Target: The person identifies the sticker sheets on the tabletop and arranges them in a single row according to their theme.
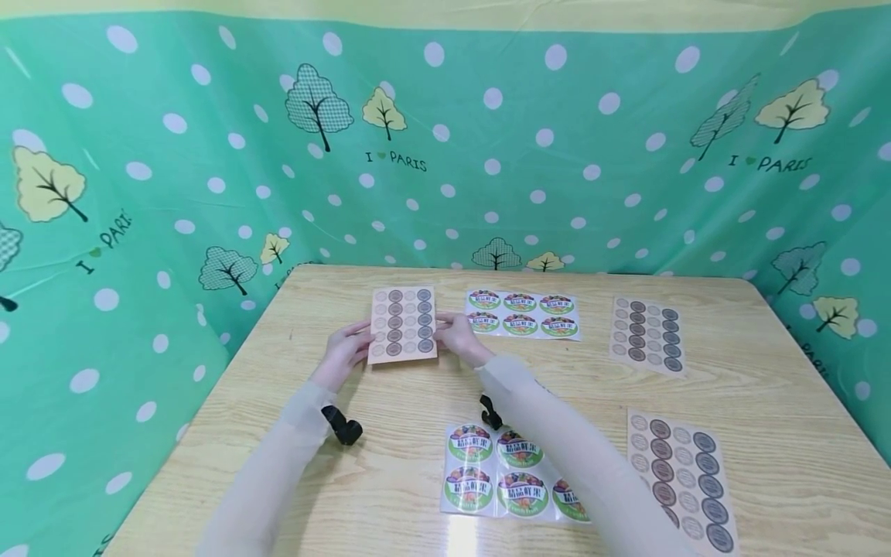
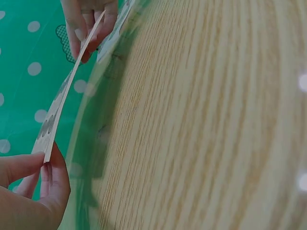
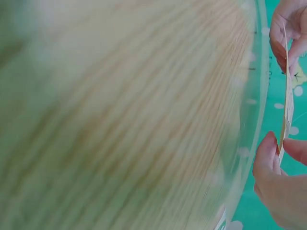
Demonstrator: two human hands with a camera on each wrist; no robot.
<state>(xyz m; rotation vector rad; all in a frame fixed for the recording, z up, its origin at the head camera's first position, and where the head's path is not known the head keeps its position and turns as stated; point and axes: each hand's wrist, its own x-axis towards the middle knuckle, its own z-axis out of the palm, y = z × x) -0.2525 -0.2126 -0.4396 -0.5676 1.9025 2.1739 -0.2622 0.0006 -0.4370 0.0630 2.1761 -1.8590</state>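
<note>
Both hands hold a stack of brown sticker sheets (image 1: 402,325) printed with columns of round seals, at the table's left part. My left hand (image 1: 344,350) pinches its left edge between thumb and fingers, as the left wrist view shows up close. On the opposite edge, my right hand (image 1: 457,336) grips with thumb above and fingers behind. Seen edge-on in the left wrist view, the stack (image 2: 67,91) is thin and tilted, raised off the wooden table. Just right of my right hand lies a sheet of oval fruit stickers (image 1: 522,315).
Nearer me, under my right forearm, lie more glossy oval fruit stickers (image 1: 497,472). Two brown seal sheets lie to the right, one farther back (image 1: 647,335) and one near the front (image 1: 682,480). A green polka-dot curtain (image 1: 445,155) surrounds the wooden table (image 1: 292,464).
</note>
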